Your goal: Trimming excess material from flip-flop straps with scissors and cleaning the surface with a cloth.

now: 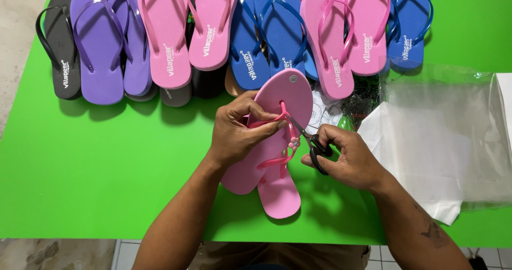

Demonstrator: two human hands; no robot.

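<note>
At the centre of the green worktop (106,168), the left hand (237,131) is closed around a pink flip-flop (290,96), thumb and fingers pinching its strap. A second pink flip-flop (278,192) lies under it, toward 6 o'clock. The right hand (346,155), at 3 o'clock of the pair, grips small black scissors (312,142) whose tips meet the strap. A row of flip-flops (213,30) lies at 12 o'clock, clear plastic bags (448,131) at 3 o'clock.
</note>
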